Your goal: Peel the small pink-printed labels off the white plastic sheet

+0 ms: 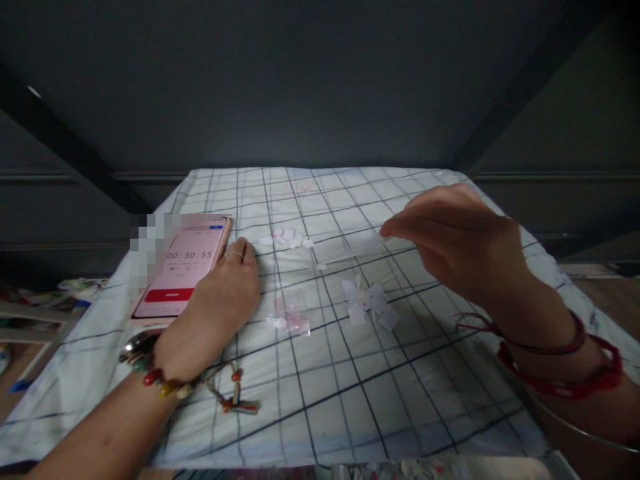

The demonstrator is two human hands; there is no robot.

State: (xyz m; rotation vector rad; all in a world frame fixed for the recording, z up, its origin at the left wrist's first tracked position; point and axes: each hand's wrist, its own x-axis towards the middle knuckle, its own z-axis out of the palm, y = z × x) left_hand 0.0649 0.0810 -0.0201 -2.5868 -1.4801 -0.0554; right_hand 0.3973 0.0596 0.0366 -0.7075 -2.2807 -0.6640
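My right hand (460, 230) is raised over the cloth, its thumb and fingers pinched on one end of a thin clear plastic piece (350, 252), perhaps a small bag. My left hand (233, 283) lies on the cloth against the phone's right edge, a ring on one finger and its fingers stretched forward, holding nothing visible. Several small white paper squares (369, 303) are heaped below the plastic piece. Farther back lies another small pile of white pieces (287, 237). Small clear bags with pink marks (291, 315) rest between my hands.
A pink-cased phone (183, 270) showing a running timer lies at the left. The table is covered by a white checked cloth (320, 387). A dark wall (320, 80) stands behind it. Below the front edge, more items (400, 470) show in part.
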